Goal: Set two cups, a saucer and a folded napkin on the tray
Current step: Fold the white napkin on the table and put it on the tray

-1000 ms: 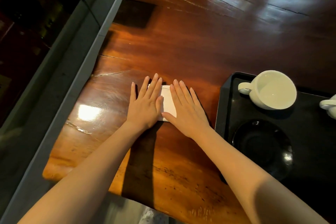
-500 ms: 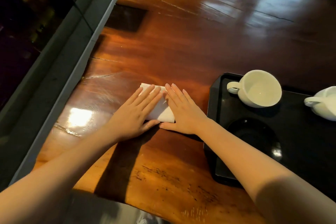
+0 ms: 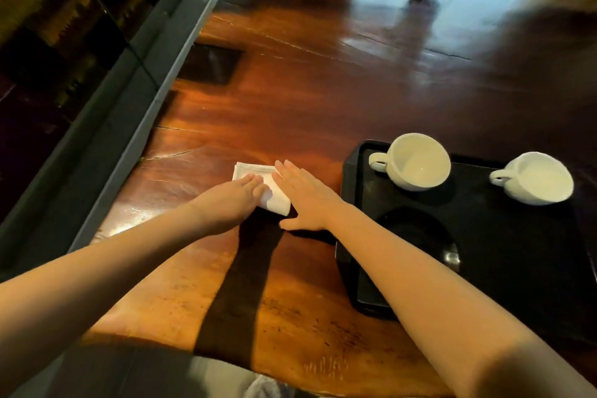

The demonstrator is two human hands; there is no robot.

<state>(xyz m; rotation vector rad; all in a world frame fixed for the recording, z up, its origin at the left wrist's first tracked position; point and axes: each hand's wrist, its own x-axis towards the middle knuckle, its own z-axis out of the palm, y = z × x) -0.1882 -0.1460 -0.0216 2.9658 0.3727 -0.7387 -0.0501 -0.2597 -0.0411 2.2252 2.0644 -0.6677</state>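
Observation:
A folded white napkin (image 3: 262, 184) lies on the wooden table, left of the black tray (image 3: 352, 271). My left hand (image 3: 231, 202) presses flat on the napkin's left part, fingers straight. My right hand (image 3: 303, 196) lies flat on its right edge, fingers straight and the thumb spread on the wood. On the tray stand two white cups, one at the back left (image 3: 415, 161) and one at the back right (image 3: 539, 177), both upright and empty. A black saucer (image 3: 420, 236) sits on the tray's near part, partly hidden by my right forearm.
The wooden table (image 3: 323, 91) stretches far ahead, glossy with reflections. A grey ledge and a glass pane (image 3: 129, 74) run along its left side. A dark square (image 3: 211, 63) is set in the table at the back left. The table's near edge lies just below my forearms.
The view has pulled back and shifted, so the tray and both cups show more fully. My left hand has slid back along the napkin, uncovering its far left corner; both hands stay flat on it.

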